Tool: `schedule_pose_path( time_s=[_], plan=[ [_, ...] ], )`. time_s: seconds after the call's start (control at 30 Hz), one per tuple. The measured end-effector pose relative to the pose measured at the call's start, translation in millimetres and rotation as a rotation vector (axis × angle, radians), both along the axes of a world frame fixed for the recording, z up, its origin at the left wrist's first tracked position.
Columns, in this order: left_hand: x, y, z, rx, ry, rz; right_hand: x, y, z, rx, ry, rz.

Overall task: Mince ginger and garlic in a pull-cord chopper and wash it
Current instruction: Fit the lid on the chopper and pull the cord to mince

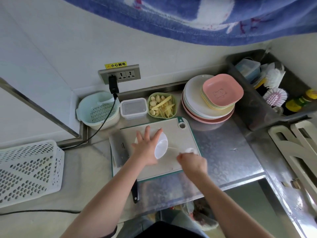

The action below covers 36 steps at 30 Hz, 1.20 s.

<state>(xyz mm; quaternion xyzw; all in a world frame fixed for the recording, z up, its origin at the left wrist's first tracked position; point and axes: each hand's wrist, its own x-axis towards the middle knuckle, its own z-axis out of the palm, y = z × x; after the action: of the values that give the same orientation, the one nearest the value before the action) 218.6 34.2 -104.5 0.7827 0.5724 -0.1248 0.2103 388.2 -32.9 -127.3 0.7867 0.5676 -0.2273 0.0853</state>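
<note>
The chopper (160,147) sat on the cutting board (171,133), near its middle, tipped toward three o'clock. The left hand (147,146) lay flat on top of it, fingers straight and spread, pressing down. A thin cord (173,148) ran tight from the chopper toward three o'clock, out to a white handle (190,150). The right hand (194,162) had its fingers curled round that handle, just beside the board's three o'clock edge.

At nine o'clock from the chopper a cleaver (118,152) lay along the board's edge, black grip pointing to six. At twelve o'clock, past the board, a green dish (162,105) held garlic cloves and ginger strips. Beside it at nine sat a clear lidded box (134,108), then a pale strainer bowl (98,110) with a black cable draped across it from the wall socket (120,74). At two o'clock stood a stack of plates (211,102), a pink square one on top. Far out at three, a steel tray (267,107) held scrub brushes and a bottle. At eight o'clock stood a white perforated basket (29,172).
</note>
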Motion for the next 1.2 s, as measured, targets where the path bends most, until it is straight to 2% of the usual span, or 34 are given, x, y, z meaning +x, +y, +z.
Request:
schedule_pose_path(
  time_s=[0.1,0.17,0.23,0.33,0.4,0.43,0.53,0.63,0.7,0.8,0.87,0.93,1.03,1.1,1.13,1.2],
  plan=[
    [-0.8,-0.3,-0.5,0.014,0.014,-0.012,55.3,-16.6,-4.4,-0.008,-0.078,-0.33],
    [-0.2,-0.7,-1.0,0.011,0.016,-0.01,54.2,-19.9,-5.2,-0.008,-0.028,-0.382],
    [0.4,-0.9,-2.0,0.018,0.014,-0.005,22.9,-9.5,-5.6,-0.008,0.03,-0.228],
    [1.7,0.7,-1.0,0.005,0.007,0.003,-40.9,3.0,3.2,0.025,0.109,0.207],
    [1.2,0.6,-0.3,0.003,0.0,0.004,-40.0,8.4,5.5,0.054,0.101,0.242],
    [0.7,0.3,0.3,0.004,-0.004,0.008,-23.2,9.5,2.9,0.03,0.078,0.168],
    [0.1,0.5,0.8,0.009,0.014,0.002,54.3,-7.5,-4.0,-0.057,0.055,-0.27],
    [1.8,-0.5,1.3,0.024,0.028,0.008,83.7,-17.5,-5.2,-0.061,0.019,-0.416],
    [3.0,-1.0,1.2,0.014,0.023,0.012,51.0,-5.7,-4.5,-0.039,0.081,-0.309],
    [3.9,-1.8,1.4,0.012,-0.003,0.031,-24.4,9.9,-1.0,0.024,0.165,0.107],
    [3.3,-1.5,2.3,0.012,-0.008,0.035,-42.6,12.8,4.6,0.068,0.165,0.26],
    [2.4,-1.3,2.7,-0.001,-0.013,0.032,-19.9,15.7,3.0,0.046,0.092,0.14],
    [2.2,-1.2,2.4,-0.004,-0.005,0.026,48.1,-2.6,-7.2,-0.02,-0.002,-0.334],
    [2.2,-1.1,2.0,0.004,-0.001,0.024,73.8,-17.7,-3.1,-0.011,0.014,-0.527],
    [2.1,-0.6,1.9,0.007,0.001,0.024,71.8,-16.6,-3.3,-0.013,0.02,-0.497],
    [2.1,0.2,1.7,0.0,0.004,0.024,44.0,-2.1,-1.4,-0.005,0.032,-0.224]
  ],
)
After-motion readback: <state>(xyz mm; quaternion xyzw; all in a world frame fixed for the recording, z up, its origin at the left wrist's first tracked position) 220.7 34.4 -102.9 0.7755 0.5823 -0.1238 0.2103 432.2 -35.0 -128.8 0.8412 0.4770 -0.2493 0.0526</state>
